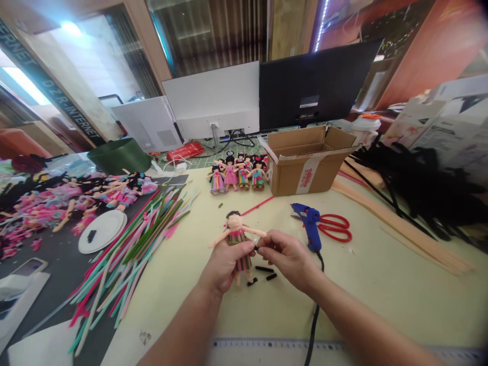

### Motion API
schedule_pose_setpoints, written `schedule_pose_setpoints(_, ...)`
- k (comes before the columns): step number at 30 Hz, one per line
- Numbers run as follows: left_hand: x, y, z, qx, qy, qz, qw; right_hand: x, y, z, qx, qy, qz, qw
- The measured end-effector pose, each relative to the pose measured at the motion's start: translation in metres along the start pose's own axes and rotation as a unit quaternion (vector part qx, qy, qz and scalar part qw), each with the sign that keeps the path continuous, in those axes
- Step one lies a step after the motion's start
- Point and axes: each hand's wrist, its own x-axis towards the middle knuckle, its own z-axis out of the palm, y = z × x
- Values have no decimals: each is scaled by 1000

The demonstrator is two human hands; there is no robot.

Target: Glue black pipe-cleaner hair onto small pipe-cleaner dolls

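Note:
A small doll [243,256] made of fuzzy stems lies face up in front of me, in a green and pink striped dress with dark hair at the top. My left hand [224,262] is closed around its body, thumb across the dress. Beside the doll's arm, my right hand [284,256] pinches its fingertips together near my left thumb. Something small and dark shows at those fingertips, too small to name. Short black pieces [264,269] lie on the table just below the hands.
To the right lie a blue glue gun [309,223], its cord running forward, and red-handled scissors [337,227]. Finished dolls [238,175] stand at the back beside an open cardboard box [305,170]. Coloured stems [141,254] and a white plate [102,231] are left; black stems [415,188] are right.

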Motion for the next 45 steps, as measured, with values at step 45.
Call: schedule_pose_setpoints(45, -1, -4, 1, 68, 38, 72, 994, 2, -18, -1, 150, 8, 96, 984)
